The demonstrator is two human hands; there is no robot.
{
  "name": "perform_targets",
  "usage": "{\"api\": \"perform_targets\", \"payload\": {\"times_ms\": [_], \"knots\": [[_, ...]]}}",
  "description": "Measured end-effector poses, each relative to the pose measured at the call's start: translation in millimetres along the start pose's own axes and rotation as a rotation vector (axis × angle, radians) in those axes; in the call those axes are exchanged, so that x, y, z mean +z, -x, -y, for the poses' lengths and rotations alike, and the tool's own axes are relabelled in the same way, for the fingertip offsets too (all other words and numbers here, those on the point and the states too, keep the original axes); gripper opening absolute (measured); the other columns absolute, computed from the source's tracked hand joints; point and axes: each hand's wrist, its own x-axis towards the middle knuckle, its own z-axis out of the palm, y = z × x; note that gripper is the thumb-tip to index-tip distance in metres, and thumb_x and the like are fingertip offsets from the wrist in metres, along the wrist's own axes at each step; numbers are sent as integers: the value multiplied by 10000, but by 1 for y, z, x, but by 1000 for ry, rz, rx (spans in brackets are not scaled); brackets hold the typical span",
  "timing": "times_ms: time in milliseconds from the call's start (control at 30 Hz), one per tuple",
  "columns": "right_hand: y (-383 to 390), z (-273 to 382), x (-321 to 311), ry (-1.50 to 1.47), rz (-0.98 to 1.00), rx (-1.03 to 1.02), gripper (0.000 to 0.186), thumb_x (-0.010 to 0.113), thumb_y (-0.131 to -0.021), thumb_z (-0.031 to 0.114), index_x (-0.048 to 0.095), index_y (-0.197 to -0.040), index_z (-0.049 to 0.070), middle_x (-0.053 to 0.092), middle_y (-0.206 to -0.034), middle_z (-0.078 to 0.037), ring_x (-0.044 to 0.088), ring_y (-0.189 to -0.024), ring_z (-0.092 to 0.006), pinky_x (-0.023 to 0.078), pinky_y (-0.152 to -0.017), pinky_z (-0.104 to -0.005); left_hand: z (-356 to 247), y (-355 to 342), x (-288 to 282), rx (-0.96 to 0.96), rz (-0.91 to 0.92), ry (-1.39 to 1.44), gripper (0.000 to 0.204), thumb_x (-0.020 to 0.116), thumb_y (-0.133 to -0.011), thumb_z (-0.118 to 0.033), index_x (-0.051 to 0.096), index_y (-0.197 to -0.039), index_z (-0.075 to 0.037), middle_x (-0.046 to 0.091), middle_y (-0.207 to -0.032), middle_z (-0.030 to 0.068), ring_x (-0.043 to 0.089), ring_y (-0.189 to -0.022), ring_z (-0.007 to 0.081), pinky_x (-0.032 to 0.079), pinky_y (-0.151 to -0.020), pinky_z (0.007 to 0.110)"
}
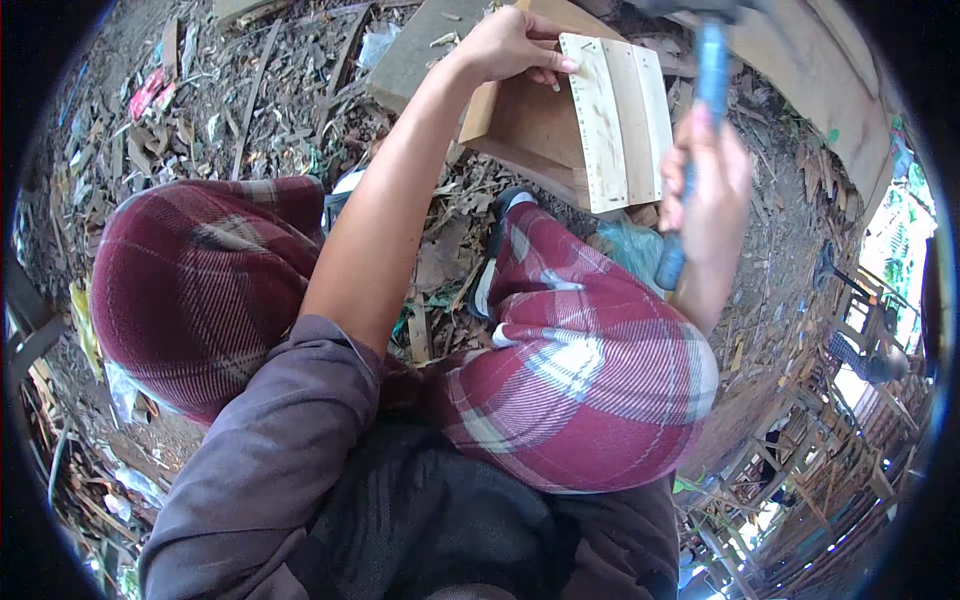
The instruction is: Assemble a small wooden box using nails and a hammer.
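Beyond a plaid-covered knee (pixel 590 380), we see the right grip (pixel 705 180) wrapped firmly round the lower handle of a hammer (pixel 712 65), probably held low for a freer swing. On littered ground (pixel 780 230), a pale slatted panel (pixel 630 120) covers the right side of an open wooden box (pixel 482 112). At the box's far edge, the left grip (pixel 510 45) curls partly closed over the panel's corner, apparently steadying it; we cannot tell whether it pinches anything smaller.
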Motion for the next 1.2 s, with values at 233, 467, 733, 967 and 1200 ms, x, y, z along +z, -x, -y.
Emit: {"api": "perform_targets", "payload": {"times_ms": [233, 467, 733, 967, 1200], "knots": [[-12, -46, 2, 105, 122, 151, 346, 462, -989, 367, 469, -795, 80, 464, -549, 25, 392, -351, -42, 298, -288, -198, 2, -4, 6, -43, 25, 31, 433, 770, -774, -147, 638, -1159, 1, 705, -935, 78, 662, -683, 104, 560, -635, 230], [-1, -38, -4, 18, 4, 143, 384, 478, -981, 374, 474, -767, 55, 476, -535, 3, 414, -361, -66, 332, -311, -231, 2, -9, 8, -48, 23, 25, 447, 740, -804, -157, 611, -1209, -17, 689, -1006, 87, 662, -683, 103, 562, -651, 217], [13, -21, -2, -189, -110, -72, 357, 463, -988, 371, 473, -809, 62, 448, -534, 26, 405, -382, -51, 317, -325, -232, 4, -4, 2, -8, -1, 59, 339, 674, -866, -144, 634, -1193, -63, 699, -961, 58, 655, -671, 72, 550, -641, 190], [-6, -33, -4, 36, -16, 195, 366, 432, -998, 377, 487, -818, 63, 436, -535, 23, 364, -335, -44, 303, -293, -193, 11, -3, -1, -33, -96, 45, 227, 671, -868, -150, 702, -1078, -71, 704, -815, 51, 660, -576, 110, 559, -574, 223], [-14, -59, 3, 383, 18, 31, 369, 475, -982, 386, 486, -766, 87, 455, -529, 33, 388, -361, -46, 307, -307, -206, -1, -8, 9, -81, -106, 65, 234, 668, -872, -186, 704, -1076, -76, 699, -811, 67, 651, -566, 107, 557, -554, 227]]}}
